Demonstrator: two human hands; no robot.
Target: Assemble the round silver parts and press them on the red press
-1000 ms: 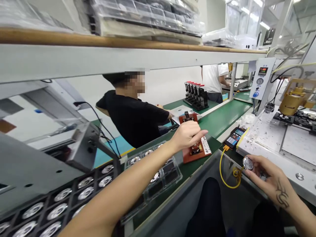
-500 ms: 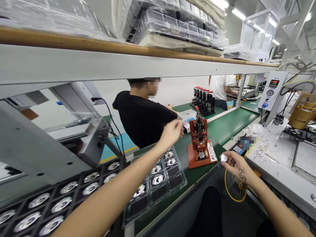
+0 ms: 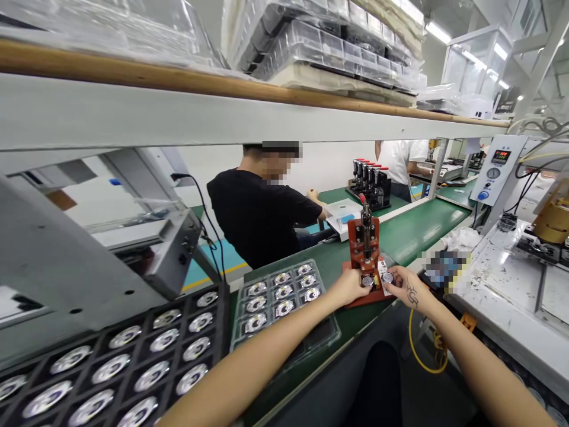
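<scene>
A red toggle press [image 3: 365,234] with an upright lever stands on the green bench. My left hand [image 3: 353,287] is at its base, fingers closed at the edge of a round, watch-like piece [image 3: 367,281] seated under the plunger. Just right of the press, my right hand [image 3: 403,284] pinches a second round silver piece [image 3: 387,277] between thumb and fingers, close to the white label on the base. Left of the press lies a clear compartment tray [image 3: 284,293] of round silver pieces, partly covered by my left forearm.
A black tray [image 3: 178,350] of silver discs fills the lower left. A shelf beam [image 3: 267,118] crosses overhead. Across the bench sits a person in black [image 3: 258,213], near several red-handled clamps [image 3: 371,184]. At right are a control box [image 3: 495,169] and a yellow hose [image 3: 415,350].
My left hand has come down from beside the press lever to the piece in its base. My right hand has moved left, bringing its round piece up to the press.
</scene>
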